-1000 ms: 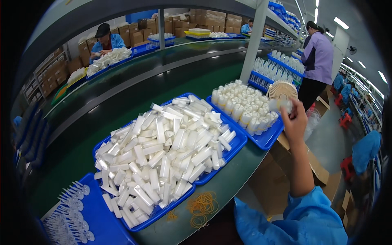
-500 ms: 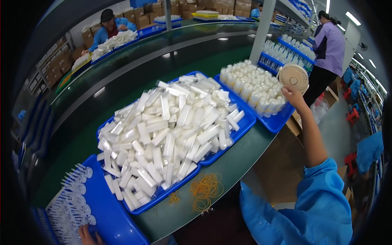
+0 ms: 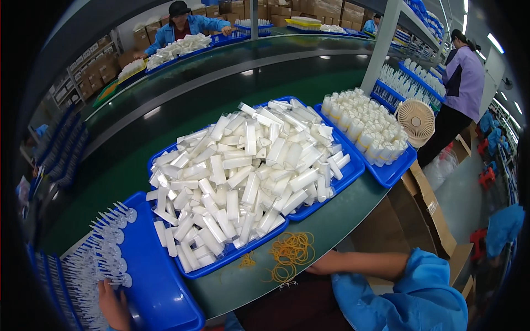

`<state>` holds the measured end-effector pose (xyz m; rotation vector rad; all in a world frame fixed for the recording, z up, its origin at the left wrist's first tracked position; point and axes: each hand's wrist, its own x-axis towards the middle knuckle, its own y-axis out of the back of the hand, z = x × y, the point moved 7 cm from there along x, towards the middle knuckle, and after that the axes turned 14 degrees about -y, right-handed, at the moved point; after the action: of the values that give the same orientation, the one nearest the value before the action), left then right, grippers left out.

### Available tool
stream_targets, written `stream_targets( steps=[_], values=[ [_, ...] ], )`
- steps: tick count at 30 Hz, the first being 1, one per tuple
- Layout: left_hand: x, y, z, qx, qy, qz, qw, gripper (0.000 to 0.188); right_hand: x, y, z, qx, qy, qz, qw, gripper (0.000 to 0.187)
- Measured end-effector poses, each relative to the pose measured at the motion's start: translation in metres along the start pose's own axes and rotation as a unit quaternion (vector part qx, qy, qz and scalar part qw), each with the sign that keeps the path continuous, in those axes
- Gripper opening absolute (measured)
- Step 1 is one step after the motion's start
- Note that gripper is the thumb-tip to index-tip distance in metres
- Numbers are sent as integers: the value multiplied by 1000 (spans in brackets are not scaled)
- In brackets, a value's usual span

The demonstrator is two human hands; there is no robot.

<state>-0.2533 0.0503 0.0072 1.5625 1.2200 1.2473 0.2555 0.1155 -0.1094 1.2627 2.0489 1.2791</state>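
Observation:
At the lower left, my left hand point(image 3: 112, 306) reaches up beside a row of clear plastic pieces with thin stems and round bases point(image 3: 113, 243). Its fingers are apart, the tips close to the nearest pieces, and I see nothing held. These pieces lie along the left side of a blue tray point(image 3: 160, 287). My right hand point(image 3: 322, 265) is low at the table's front edge, near a heap of yellow rubber bands point(image 3: 292, 249); its fingers are hidden. Ahead, a large pile of white boxes in clear sleeves point(image 3: 243, 182) fills blue trays point(image 3: 353, 160).
Banded bundles of white-and-clear pieces point(image 3: 364, 124) stand in another blue tray point(image 3: 400, 174) to the right. A beige round fan point(image 3: 415, 122) is beside it, next to a grey post point(image 3: 381, 49). Cardboard boxes point(image 3: 428, 204) stand below right. Co-workers point(image 3: 185, 30) are beyond the dark-green surface.
My right hand has left the fan and come down to the table's front edge. My left hand has moved up along the clear pieces. The view has shifted; a co-worker's arm now reaches right.

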Motion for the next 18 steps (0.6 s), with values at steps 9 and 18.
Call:
stream_targets(
  steps=[9, 18],
  values=[
    [14, 11, 5, -11, 60, -58, 997, 57, 83, -64, 18, -128, -68, -6, 989, 24],
    [9, 4, 6, -11, 56, 8, 998, 52, 83, -79, 25, -119, -67, -11, 991, 24]
  ],
)
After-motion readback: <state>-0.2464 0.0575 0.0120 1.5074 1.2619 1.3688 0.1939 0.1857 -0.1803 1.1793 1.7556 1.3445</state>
